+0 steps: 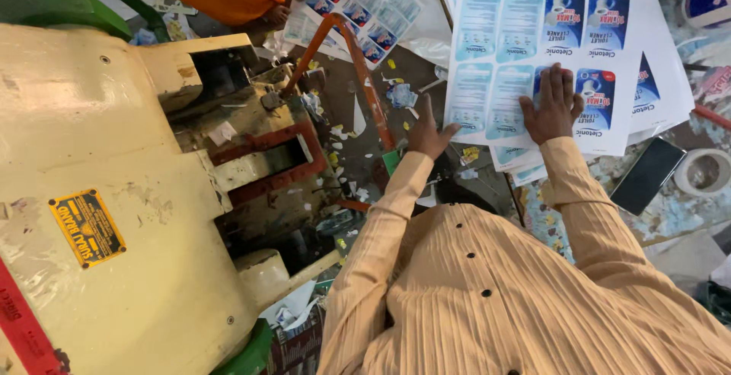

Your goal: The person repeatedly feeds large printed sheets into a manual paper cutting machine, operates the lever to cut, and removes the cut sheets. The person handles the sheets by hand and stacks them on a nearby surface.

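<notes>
I see a bulky cream metal press (99, 192), chipped and grimy, well left of my fingers. Glossy printed label sheets (533, 47) lie stacked flat under my right hand (553, 106), fingers spread and pressing, nothing gripped. My left hand (428, 133) rests open-fingered at the sheets' left edge. A dark flat phone (647, 175) lies right of them.

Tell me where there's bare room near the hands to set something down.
Little. The right hand presses flat on the stack of printed label sheets, which fills the surface ahead. The left hand hovers at the sheets' edge over scrap-littered floor. The barest patch lies between the phone, the tape roll and the right sleeve.
</notes>
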